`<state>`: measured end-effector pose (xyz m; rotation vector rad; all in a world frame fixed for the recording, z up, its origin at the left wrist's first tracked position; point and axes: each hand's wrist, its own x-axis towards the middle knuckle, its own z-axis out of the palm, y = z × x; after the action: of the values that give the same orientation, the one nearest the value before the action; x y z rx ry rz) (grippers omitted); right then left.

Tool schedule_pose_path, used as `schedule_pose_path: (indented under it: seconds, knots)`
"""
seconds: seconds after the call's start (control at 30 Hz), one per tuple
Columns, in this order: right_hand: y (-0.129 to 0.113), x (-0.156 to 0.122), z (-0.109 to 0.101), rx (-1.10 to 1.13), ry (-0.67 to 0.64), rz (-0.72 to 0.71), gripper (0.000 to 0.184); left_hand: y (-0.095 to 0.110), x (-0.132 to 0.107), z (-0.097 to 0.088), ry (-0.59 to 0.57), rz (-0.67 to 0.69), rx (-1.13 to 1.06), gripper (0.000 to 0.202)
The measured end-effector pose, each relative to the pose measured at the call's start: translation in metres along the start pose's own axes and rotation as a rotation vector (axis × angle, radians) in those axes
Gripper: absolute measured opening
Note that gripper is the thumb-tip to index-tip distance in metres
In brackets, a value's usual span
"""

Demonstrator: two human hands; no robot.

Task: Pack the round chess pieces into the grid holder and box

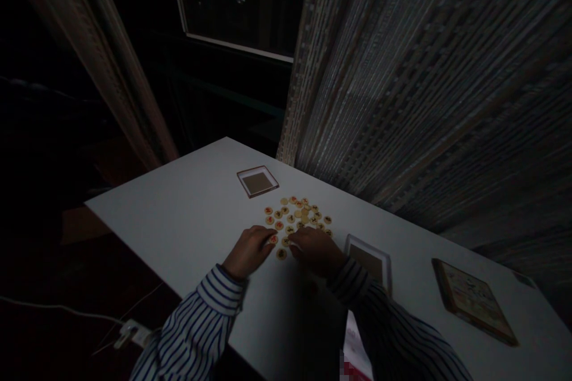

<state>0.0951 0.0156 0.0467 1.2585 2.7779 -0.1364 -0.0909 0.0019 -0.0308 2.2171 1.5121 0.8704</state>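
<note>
Several round pale game discs (298,218) with red or black marks lie scattered on a white table (187,220). My left hand (249,250) rests at the near edge of the pile, fingers curled, its fingertips touching a red-marked disc (272,240). My right hand (315,249) is just beside it, fingers bent down over discs at the pile's near side. Both arms wear blue-striped white sleeves. The room is very dim, so what the fingers hold is unclear.
A shallow square box tray (258,181) lies beyond the discs, a second one (370,261) to the right of my right hand. A framed board (473,300) lies at the far right. Curtains hang behind; a power strip (131,333) is on the floor.
</note>
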Motion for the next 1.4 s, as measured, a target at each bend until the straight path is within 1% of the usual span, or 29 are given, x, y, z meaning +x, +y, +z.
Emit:
schedule_pose_path:
  seconds: [0.23,0.37,0.47,0.57,0.8,0.9,1.07,1.23,1.4]
  knots:
    - [0.001,-0.001,-0.002,-0.019,-0.006,0.001,0.025,0.000,-0.002,0.000,0.033,0.003,0.003,0.027]
    - [0.001,-0.003,-0.003,-0.018,-0.026,0.012,0.026,0.001,-0.003,-0.001,0.103,0.021,0.001,0.027]
    - [0.001,-0.005,-0.005,-0.010,-0.019,0.029,0.026,0.004,-0.003,-0.001,0.157,0.027,-0.028,0.027]
    - [0.002,-0.008,-0.008,0.005,-0.002,0.034,0.026,0.009,-0.004,-0.002,0.187,0.009,-0.082,0.026]
    - [0.008,-0.021,-0.015,0.071,0.084,0.030,0.028,0.023,-0.006,-0.006,0.201,0.060,-0.188,0.028]
    - [0.013,-0.027,-0.016,0.099,0.143,0.031,0.029,0.029,-0.006,-0.007,0.207,0.067,-0.206,0.028]
    - [0.022,-0.037,-0.014,0.176,0.239,0.029,0.027,0.045,-0.004,-0.012,0.214,0.128,-0.219,0.027]
    - [0.025,-0.049,-0.014,0.327,0.376,0.004,0.024,0.066,0.002,-0.015,0.259,0.221,-0.218,0.023]
    - [0.024,-0.062,-0.019,0.533,0.418,0.062,0.024,0.079,0.006,-0.011,0.275,0.291,-0.230,0.025]
